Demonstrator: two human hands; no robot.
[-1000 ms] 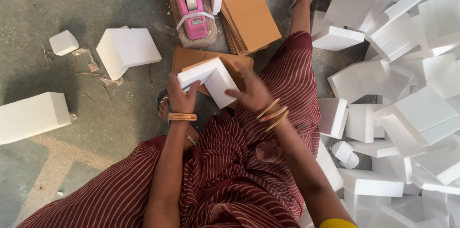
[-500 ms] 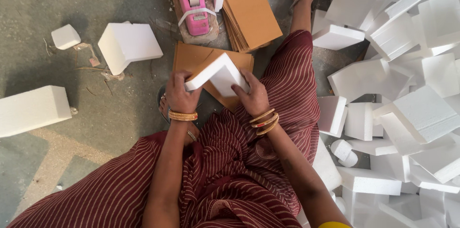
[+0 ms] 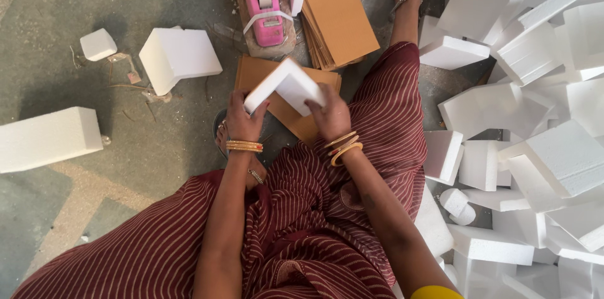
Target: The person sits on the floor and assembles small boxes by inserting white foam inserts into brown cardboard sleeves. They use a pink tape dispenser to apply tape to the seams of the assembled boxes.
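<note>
A white foam corner piece [image 3: 290, 87] — an L-shaped block — is held tilted above the lap, raised over a flat brown cardboard sheet [image 3: 264, 74] that lies on the floor. The piece is gripped from both sides: the left hand [image 3: 242, 120] is closed on its lower left end, fingers wrapped over the edge, while the right hand [image 3: 330, 116] is closed on its right side, thumb and fingers pressed against the foam. Both grips are thus narrow and occupied by the same piece, which spans the gap between them. Gold bangles are worn on each wrist. Just beyond the cardboard sheet, a stack of brown cardboard sheets [image 3: 340, 21] is seen beside a pink tape dispenser [image 3: 264, 0]. To the left, on the grey floor [image 3: 56, 16], a larger foam block [image 3: 179, 57], a small foam cube [image 3: 98, 44] and a long foam slab [image 3: 47, 138] are spread well apart. To the right, a heap of white foam pieces [image 3: 535, 116] is piled against the striped maroon garment [image 3: 314, 230].
</note>
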